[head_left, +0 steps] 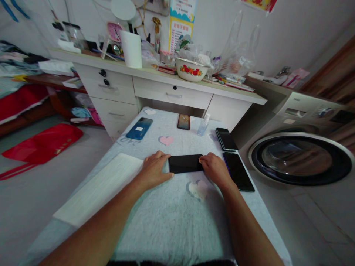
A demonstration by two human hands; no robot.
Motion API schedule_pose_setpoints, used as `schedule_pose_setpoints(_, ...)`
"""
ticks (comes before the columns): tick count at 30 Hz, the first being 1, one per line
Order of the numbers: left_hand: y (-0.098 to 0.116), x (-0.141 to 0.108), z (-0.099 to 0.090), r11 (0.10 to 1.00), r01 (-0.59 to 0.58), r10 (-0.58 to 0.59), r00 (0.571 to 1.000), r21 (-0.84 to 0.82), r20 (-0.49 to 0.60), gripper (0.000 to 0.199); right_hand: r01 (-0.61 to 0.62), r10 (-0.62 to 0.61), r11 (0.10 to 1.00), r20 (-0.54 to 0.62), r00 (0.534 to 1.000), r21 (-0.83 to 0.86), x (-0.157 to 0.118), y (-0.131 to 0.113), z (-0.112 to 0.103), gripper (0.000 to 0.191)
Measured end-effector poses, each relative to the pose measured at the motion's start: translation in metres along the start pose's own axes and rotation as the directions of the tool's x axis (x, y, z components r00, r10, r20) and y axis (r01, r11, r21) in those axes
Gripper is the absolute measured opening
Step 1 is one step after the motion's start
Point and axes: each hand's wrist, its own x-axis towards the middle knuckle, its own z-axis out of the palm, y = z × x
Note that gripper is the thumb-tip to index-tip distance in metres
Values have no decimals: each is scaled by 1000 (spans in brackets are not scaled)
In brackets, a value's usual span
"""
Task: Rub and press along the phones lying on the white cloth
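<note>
A black smartphone (184,164) lies flat and sideways on the cloth-covered table, its dark screen up. My left hand (155,170) grips its left end, thumb at the near corner and fingers at the far one. Over the phone's right end, my right hand (215,166) is closed, fingertips pressed together on the screen. A tiny pale bit shows at those fingertips; I cannot make out what it is. Just right of that hand rests a larger dark phone (240,173). Behind it are stacked phones (226,139). A small clear spray bottle (203,125) stands farther back.
A blue phone (139,128) and a brownish phone (183,122) lie toward the table's far end. A long pale sheet (102,186) covers the left side. Beyond stands a white desk (172,88) with a flowered bowl (191,70); a washing machine (299,111) is at right.
</note>
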Motion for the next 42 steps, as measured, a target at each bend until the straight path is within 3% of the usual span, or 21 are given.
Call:
schedule_pose_setpoints(18,2,0,-2,1000,10,-11,1000,16,23,62,4,-5,1000,-68,998,-24,14,-7,13,31)
schedule_pose_setpoints(32,6,-2,-4,1000,18,-19,999,16,26,61,21,-18,986,20,1000,-163,21,-14,3,34)
schedule_pose_setpoints(42,4,0,-2,1000,6,-6,1000,18,18,63,12,-11,993,15,1000,-121,27,-31,8,34)
